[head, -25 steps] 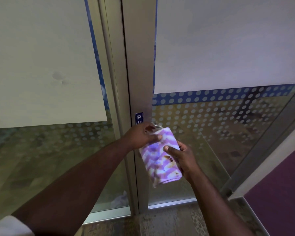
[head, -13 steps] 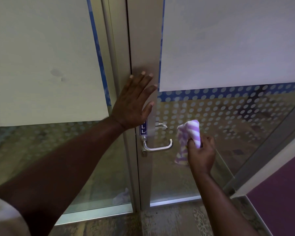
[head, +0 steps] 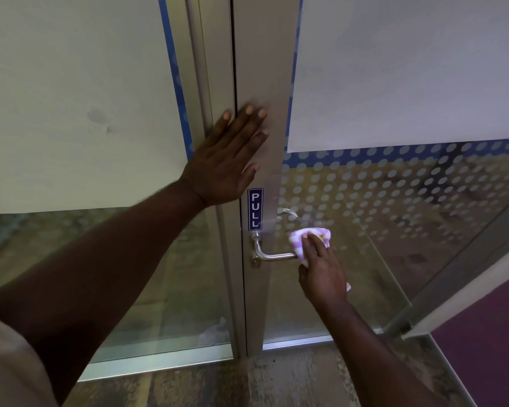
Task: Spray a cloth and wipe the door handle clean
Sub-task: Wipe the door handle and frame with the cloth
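A silver lever door handle (head: pixel 272 255) juts from the metal door stile (head: pixel 262 69) below a blue PULL sign (head: pixel 255 209). My right hand (head: pixel 323 271) grips a purple-and-white striped cloth (head: pixel 306 237) wrapped over the handle's free end, which is hidden under it. My left hand (head: pixel 228 160) presses flat against the stile above the sign, fingers straight and spread. No spray bottle is in view.
The glass door (head: pixel 394 215) has a dotted film and a white panel (head: pixel 409 69) above. A fixed glass pane with another white panel (head: pixel 71 98) is on the left. A purple wall (head: pixel 488 348) stands at the right, patterned floor (head: pixel 276 380) below.
My left hand left the cloth and went up to lie flat on the stile. My right hand carried the bunched cloth left onto the end of the handle.
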The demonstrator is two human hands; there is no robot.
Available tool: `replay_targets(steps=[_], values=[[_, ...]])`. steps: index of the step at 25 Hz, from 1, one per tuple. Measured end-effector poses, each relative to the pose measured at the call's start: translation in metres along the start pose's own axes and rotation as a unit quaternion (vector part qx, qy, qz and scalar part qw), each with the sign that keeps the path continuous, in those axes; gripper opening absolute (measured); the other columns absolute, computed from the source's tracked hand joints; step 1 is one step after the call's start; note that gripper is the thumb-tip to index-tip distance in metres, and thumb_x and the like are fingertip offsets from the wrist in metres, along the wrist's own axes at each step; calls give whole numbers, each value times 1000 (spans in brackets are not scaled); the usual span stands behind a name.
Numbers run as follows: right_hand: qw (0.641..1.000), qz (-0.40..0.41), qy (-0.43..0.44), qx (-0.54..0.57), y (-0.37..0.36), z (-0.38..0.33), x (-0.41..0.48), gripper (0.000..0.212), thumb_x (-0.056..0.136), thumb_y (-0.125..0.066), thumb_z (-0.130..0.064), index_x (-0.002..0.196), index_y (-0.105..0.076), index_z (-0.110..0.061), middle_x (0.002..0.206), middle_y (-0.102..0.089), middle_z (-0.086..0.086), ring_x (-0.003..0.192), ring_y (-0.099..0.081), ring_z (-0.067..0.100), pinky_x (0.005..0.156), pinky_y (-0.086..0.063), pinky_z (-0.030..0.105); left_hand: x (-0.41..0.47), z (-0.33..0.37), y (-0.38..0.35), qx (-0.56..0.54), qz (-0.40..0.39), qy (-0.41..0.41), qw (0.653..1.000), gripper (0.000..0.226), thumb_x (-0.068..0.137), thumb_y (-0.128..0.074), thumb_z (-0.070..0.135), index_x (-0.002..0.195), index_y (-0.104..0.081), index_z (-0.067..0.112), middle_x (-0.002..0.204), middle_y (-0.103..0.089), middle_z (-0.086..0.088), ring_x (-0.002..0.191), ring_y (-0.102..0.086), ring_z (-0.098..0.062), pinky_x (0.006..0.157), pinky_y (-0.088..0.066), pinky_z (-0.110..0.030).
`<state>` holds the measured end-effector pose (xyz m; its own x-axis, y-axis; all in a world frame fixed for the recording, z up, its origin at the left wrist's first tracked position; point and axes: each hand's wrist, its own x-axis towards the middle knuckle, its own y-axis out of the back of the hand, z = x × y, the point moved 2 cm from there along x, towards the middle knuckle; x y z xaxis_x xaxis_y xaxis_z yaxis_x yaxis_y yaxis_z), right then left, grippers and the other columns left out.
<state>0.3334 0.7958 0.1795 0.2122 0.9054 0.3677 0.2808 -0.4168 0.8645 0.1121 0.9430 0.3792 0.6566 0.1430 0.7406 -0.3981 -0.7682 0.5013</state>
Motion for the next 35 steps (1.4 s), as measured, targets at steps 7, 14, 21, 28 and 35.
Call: replay_targets(steps=[7,14,21,28,35], values=[[997,-51,-24,52,-16,-35,-20,78,73,-76,7,147,-53,-1,143,-56,22,125,-59,39,80,-61,47,-2,-2,-5,28,16,-18,999,62,110,-48,33,162,-34,2,169,-32,-24,157,-30,-42,129,-19,-57],[995,-95,35,26,-32,-87,-2,55,71,-69,1,126,-64,-5,122,-63,17,106,-61,35,87,-53,43,0,-1,-3,28,20,-13,999,59,109,-49,29,159,-39,0,166,-36,-25,156,-34,-42,129,-20,-56],[984,-121,111,-73,-31,-104,3,55,75,-60,-6,130,-64,-13,129,-62,11,102,-60,34,78,-50,44,1,-1,-2,32,18,-10,999,60,109,-48,30,160,-38,0,167,-35,-24,156,-33,-41,129,-19,-55],[991,-105,32,-82,-19,-79,6,53,76,-67,-18,129,-65,-15,125,-65,6,102,-63,32,76,-49,42,1,0,-2,29,11,-5,1000,60,110,-47,31,160,-37,0,167,-35,-24,157,-32,-41,129,-22,-56],[985,-97,99,-107,-26,-95,0,64,70,-66,-9,134,-63,-18,127,-65,6,96,-62,33,73,-48,41,1,1,-1,25,18,-4,1000,60,110,-47,31,160,-38,0,167,-36,-24,156,-33,-40,129,-22,-55]])
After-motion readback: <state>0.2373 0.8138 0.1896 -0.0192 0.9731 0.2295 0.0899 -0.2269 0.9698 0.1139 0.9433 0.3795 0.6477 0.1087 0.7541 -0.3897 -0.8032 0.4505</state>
